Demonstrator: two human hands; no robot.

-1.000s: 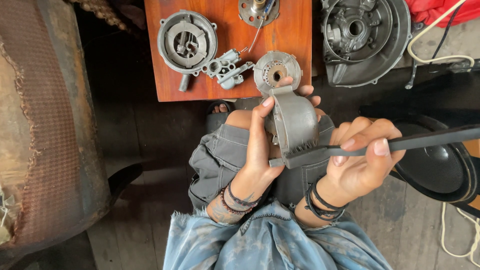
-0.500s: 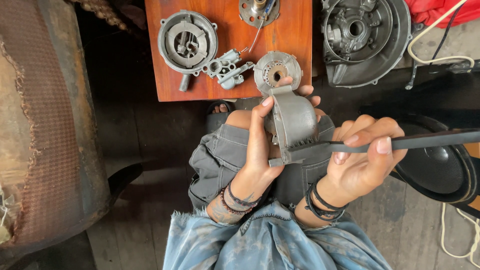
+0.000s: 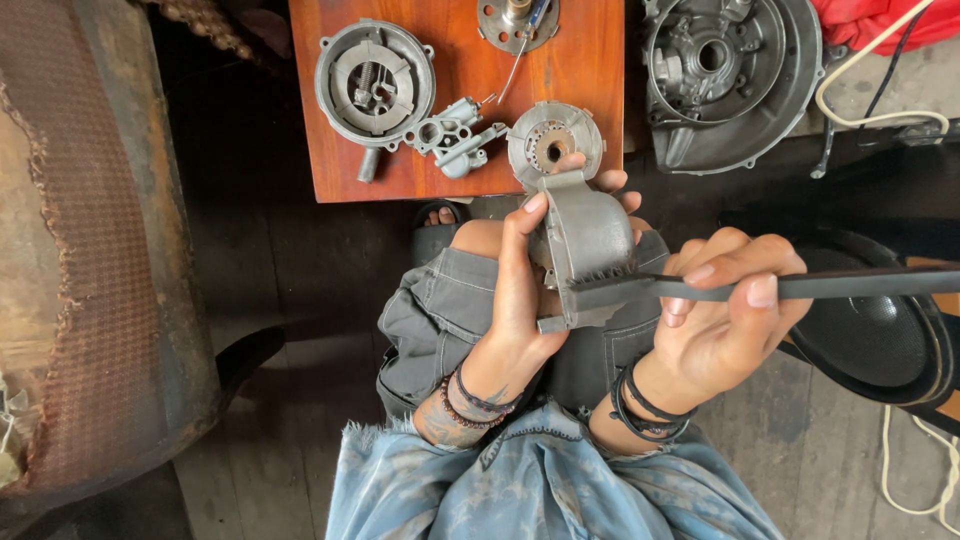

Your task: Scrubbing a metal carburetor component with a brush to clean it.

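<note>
My left hand (image 3: pixel 520 300) grips a grey metal housing part (image 3: pixel 585 240) upright above my lap, thumb along its left side and fingers behind it. My right hand (image 3: pixel 715 320) holds a long dark brush (image 3: pixel 800 287) by its handle, which runs off to the right. The brush head lies against the lower right side of the housing. A round grey part (image 3: pixel 553 140) shows just above the housing, at the edge of a red-brown wooden board (image 3: pixel 460 110).
On the board lie a round grey cover (image 3: pixel 375 85), a small cast part (image 3: pixel 455 135) and a disc with a shaft (image 3: pixel 515 20). A large engine casing (image 3: pixel 730 75) lies at the top right, a black round pan (image 3: pixel 880 340) at the right, and a rusty mesh-covered bulk (image 3: pixel 90 260) on the left.
Almost nothing differs. The brush has shifted very slightly along the lower edge of the housing; both hands keep their hold.
</note>
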